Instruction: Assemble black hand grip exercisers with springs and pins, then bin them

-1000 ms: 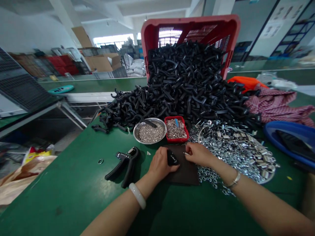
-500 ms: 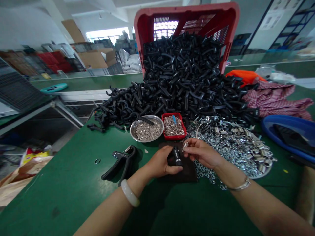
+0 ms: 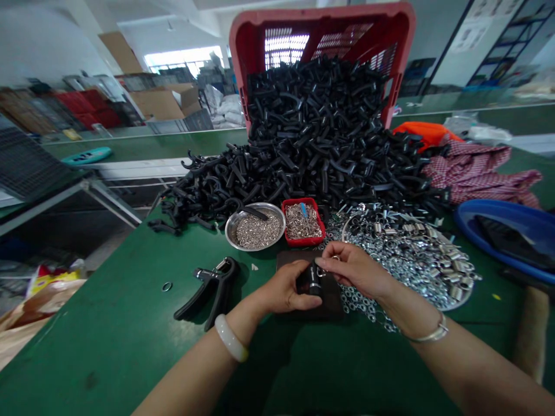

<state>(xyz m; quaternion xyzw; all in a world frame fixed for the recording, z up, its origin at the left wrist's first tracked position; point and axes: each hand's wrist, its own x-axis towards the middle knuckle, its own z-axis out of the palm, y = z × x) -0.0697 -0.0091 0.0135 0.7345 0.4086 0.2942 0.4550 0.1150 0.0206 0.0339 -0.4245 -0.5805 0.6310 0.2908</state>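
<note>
My left hand point(image 3: 288, 289) is closed around a black handle part point(image 3: 315, 278) over a dark block point(image 3: 333, 300) on the green table. My right hand point(image 3: 353, 268) pinches a small metal spring point(image 3: 321, 271) against the upper right of that part; its fingers partly hide the spring. Left of my hands lies a black hand grip point(image 3: 212, 289) with a spring at its top, and a metal ring point(image 3: 167, 286) rests beside it.
Behind my hands stand a steel bowl point(image 3: 229, 234) of small metal pieces and a red tray point(image 3: 323, 231) of pins. A heap of black handles point(image 3: 312, 138) spills from a red crate point(image 3: 321, 14). Metal rings and springs point(image 3: 403, 254), a blue basin point(image 3: 463, 216) and a hammer point(image 3: 531, 329) lie right.
My right hand has brought the spring down and left onto the black part in my left hand. The whole view has shifted slightly.
</note>
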